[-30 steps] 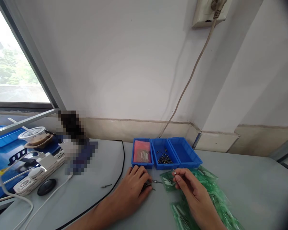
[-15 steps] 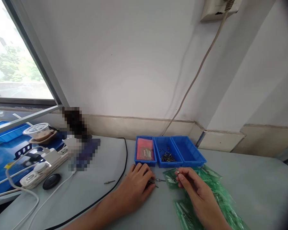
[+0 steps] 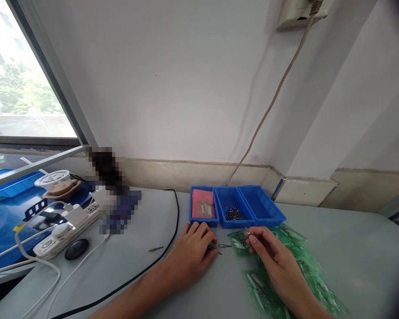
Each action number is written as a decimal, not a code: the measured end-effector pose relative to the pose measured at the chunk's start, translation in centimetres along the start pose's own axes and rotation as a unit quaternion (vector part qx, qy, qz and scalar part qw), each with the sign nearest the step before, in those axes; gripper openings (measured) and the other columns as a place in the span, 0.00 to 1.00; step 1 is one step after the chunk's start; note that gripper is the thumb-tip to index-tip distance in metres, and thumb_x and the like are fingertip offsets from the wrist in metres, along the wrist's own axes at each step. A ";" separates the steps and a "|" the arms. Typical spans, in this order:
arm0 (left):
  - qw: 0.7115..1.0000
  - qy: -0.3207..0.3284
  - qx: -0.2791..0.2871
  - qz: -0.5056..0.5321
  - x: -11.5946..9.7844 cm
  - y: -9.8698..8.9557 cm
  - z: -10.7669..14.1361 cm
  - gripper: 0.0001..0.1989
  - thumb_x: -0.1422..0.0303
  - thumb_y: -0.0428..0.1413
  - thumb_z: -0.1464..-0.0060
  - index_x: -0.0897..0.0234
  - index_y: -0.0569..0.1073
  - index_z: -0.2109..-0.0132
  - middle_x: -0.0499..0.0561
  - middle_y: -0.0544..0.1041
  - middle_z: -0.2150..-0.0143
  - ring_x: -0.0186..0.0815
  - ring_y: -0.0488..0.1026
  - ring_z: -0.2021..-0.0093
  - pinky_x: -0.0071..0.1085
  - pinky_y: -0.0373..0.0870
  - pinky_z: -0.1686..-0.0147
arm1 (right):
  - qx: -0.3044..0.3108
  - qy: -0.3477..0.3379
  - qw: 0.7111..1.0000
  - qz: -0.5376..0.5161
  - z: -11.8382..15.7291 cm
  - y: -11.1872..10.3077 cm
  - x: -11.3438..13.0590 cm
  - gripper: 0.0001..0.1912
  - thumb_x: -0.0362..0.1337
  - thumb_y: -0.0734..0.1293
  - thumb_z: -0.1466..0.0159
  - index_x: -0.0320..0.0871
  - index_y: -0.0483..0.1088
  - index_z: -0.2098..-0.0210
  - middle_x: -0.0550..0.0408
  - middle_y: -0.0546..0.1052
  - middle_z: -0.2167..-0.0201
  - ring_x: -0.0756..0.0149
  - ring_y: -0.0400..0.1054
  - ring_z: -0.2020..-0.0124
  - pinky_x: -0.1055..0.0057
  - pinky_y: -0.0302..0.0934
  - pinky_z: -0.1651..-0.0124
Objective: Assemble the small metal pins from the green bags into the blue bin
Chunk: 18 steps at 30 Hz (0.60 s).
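My left hand (image 3: 196, 249) rests on the grey table with its fingers curled round several small metal pins (image 3: 213, 247). Another metal pin (image 3: 224, 246) lies just right of those fingers. My right hand (image 3: 269, 252) pinches a small metal piece (image 3: 248, 231) between thumb and forefinger, above a small green bag (image 3: 238, 243). More green plastic bags (image 3: 306, 266) with metal parts lie under and beside that hand. Behind the hands, a blue bin (image 3: 253, 220) holds loose metal pins. The blue bin to its left (image 3: 204, 222) holds a pink bag (image 3: 202, 197); the right one (image 3: 261, 206) looks bare inside.
A loose pin (image 3: 156, 249) lies left of my left hand, near a black cable (image 3: 133, 281). Further left are a black mouse (image 3: 76, 249), a white power strip (image 3: 49, 243) and a lidded cup (image 3: 57, 182). A pixelated patch (image 3: 119, 212) hides something at the back left.
The whole view has shifted slightly. Both hands keep nearly the same pose and place beside the bins and bags.
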<state>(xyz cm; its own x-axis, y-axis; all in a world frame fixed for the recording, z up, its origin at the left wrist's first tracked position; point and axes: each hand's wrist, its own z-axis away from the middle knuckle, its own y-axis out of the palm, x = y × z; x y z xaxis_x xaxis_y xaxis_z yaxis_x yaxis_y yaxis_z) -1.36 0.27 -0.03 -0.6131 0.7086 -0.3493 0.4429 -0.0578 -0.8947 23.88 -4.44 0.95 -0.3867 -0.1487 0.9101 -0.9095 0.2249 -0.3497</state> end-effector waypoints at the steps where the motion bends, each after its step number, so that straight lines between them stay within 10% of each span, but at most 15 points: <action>1: 1.000 -0.001 0.001 0.000 0.0 0.0 0.0 0.04 0.67 0.57 0.28 0.58 0.71 0.49 0.49 0.74 0.48 0.42 0.67 0.48 0.42 0.60 0.47 | 0.001 0.001 1.000 -0.001 0.0 0.0 0.0 0.19 0.57 0.66 0.30 0.47 0.76 0.58 0.53 0.79 0.64 0.60 0.75 0.65 0.68 0.72 0.58; 18: 1.000 -0.002 0.005 -0.005 -0.2 -0.3 -0.2 0.05 0.68 0.58 0.29 0.58 0.71 0.48 0.49 0.74 0.47 0.43 0.68 0.47 0.42 0.63 0.47 | 0.032 0.033 0.997 -0.064 -0.9 -0.4 0.3 0.19 0.56 0.71 0.32 0.46 0.77 0.58 0.56 0.75 0.71 0.62 0.71 0.69 0.67 0.67 0.61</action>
<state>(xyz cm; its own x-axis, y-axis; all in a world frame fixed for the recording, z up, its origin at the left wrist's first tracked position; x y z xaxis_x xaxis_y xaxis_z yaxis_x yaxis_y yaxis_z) -1.22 0.24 0.35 -0.6198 0.7067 -0.3413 0.4296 -0.0584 -0.9011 24.24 -3.71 1.61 -0.2572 -0.1078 0.9603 -0.9595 0.1467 -0.2405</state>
